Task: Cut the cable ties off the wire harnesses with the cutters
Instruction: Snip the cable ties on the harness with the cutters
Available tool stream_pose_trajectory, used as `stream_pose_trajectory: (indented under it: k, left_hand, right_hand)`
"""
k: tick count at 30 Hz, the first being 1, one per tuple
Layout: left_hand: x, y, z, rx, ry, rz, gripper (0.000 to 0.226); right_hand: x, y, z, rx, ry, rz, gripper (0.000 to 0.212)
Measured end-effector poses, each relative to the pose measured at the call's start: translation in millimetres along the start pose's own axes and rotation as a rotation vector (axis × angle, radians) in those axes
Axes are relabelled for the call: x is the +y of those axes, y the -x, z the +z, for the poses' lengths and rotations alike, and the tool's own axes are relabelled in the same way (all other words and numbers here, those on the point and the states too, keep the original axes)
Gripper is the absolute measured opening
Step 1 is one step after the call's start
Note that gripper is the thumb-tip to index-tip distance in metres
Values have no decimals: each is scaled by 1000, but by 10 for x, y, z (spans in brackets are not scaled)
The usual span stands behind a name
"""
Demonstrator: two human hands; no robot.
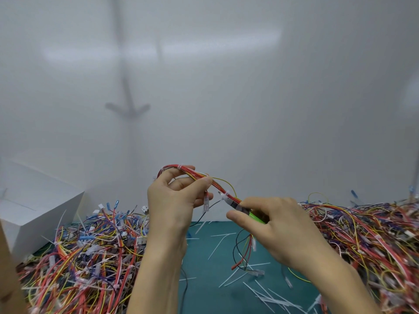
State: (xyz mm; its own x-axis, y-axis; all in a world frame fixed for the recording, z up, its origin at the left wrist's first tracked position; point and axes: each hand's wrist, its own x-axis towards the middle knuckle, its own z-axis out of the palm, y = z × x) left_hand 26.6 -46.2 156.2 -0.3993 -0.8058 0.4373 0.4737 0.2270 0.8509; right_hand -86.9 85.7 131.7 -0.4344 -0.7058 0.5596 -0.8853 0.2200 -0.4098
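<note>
My left hand (174, 200) grips a red, orange and yellow wire harness (197, 174) that arches above the green mat. A white cable tie (179, 166) circles it near my fingertips, and a second white tie (225, 195) sits lower on the bundle. My right hand (278, 225) holds green-handled cutters (254, 216). Their dark jaws (233, 203) meet the harness right beside the second tie. The harness's loose ends hang below my right hand.
Heaps of coloured harnesses lie on the left (86, 257) and on the right (367, 234). Cut white tie pieces (260, 291) litter the green mat (204, 257). A white box (34, 209) stands at the far left, with a white wall behind.
</note>
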Motion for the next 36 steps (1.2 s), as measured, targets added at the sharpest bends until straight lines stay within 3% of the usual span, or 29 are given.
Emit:
stream_pose_trajectory:
  k: [10,24,36]
  left_hand:
    - [-31,-23,-23,19,-36,8,23]
    - [31,-41,-121,-45,-25,-38,26]
    - [17,-42,-98,-38,-48,-32,21]
  right_hand:
    - [12,18,13,71,207,-44,53]
    - [-33,-3,46,-93,-113,24,43]
    - [-53,7,2,-90,-70,9,50]
